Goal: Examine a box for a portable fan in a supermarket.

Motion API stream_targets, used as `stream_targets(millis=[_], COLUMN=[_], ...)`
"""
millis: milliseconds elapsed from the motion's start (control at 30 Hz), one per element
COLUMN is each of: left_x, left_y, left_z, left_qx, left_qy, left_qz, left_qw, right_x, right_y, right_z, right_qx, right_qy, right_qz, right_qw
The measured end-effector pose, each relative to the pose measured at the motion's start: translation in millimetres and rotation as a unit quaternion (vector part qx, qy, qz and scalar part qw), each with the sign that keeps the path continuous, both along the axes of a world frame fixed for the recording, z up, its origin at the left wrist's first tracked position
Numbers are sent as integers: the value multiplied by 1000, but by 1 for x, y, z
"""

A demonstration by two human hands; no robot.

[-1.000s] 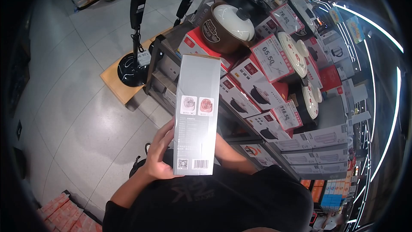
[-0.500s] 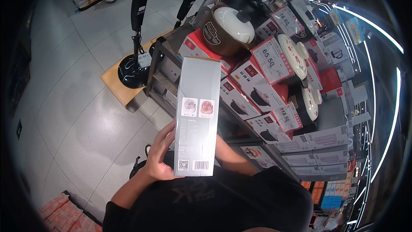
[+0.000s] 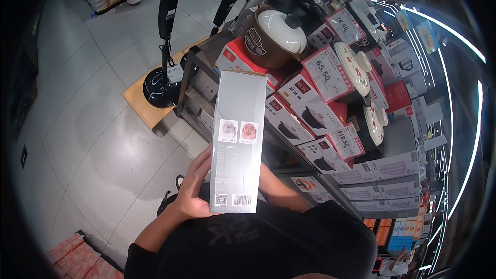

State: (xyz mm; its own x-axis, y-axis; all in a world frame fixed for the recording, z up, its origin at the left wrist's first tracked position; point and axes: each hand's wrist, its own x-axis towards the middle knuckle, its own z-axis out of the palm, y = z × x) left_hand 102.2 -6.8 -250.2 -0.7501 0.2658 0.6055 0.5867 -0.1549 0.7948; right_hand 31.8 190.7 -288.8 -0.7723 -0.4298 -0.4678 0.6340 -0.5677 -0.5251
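Left grip [image 3: 196, 194] clamped on grey box [image 3: 238, 163], right grip hidden, tiled floor [image 3: 103, 139], cookware shelf [image 3: 211, 48]

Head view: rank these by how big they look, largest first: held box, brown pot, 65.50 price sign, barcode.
1. Held box, though its nearness to the camera likely enlarges it
2. Brown pot, lid included
3. 65.50 price sign
4. Barcode

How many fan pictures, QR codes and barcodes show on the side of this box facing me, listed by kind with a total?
Fan pictures: 2
QR code: 1
Barcode: 1
Total on the grey box: 4
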Motion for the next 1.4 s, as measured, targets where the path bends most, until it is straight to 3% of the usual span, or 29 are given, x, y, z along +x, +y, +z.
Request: stream_targets(millis=[900, 1167, 1400], left_x=[-1, 3, -1], left_y=[1, 2, 0], left_z=[-16, -15, -15], left_qx=[1, 42, -1], left_qy=[7, -77, -25], left_qz=[-6, -45, -25], left_qw=[1000, 995, 999], right_x=[4, 3, 4], right_y=[-3, -1, 2], right_z=[12, 10, 1], right_qx=[7, 10, -11], right_qy=[32, 35, 21], right_qz=[-7, -5, -2], right_qw=[999, 999, 1000])
